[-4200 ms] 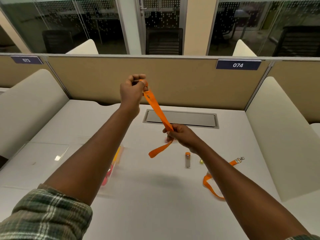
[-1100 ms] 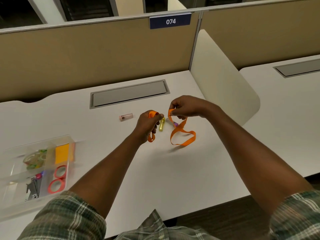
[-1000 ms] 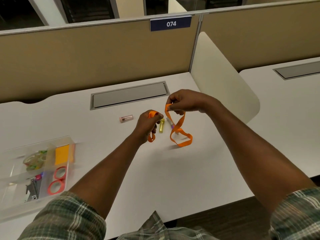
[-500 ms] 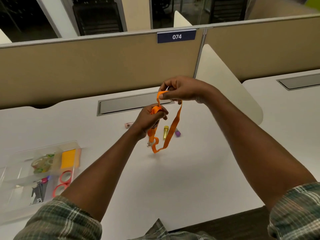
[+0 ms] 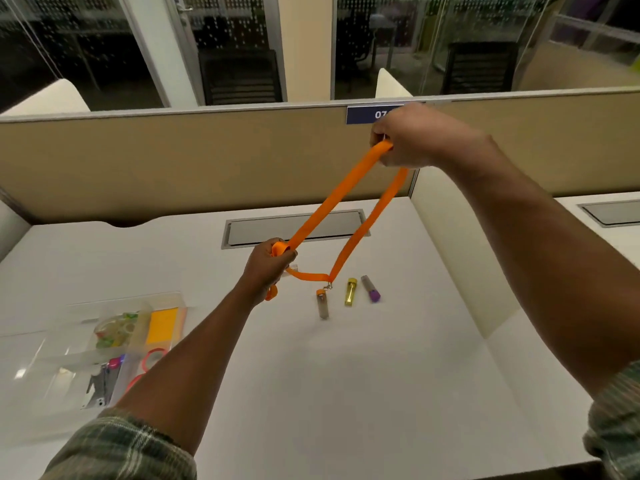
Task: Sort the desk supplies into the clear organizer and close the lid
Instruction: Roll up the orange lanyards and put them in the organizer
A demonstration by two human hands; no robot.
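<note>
Both hands held an orange strap (image 5: 346,188) above the white desk (image 5: 346,393): the right hand (image 5: 415,140) pinched its top fold, the left hand (image 5: 268,268) gripped a rolled end. Three small tubes (image 5: 350,292) lay under the strap's clip. The clear organizer (image 5: 69,372) sat far left, partly behind the left forearm

Office — numbered cubicle partition (image 5: 207,161), glass-walled rooms (image 5: 86,46).

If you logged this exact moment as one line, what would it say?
left hand: grips orange fabric lanyard | right hand: lifts its loop | clear plastic organizer: open | three small capped vials: on desk
</note>
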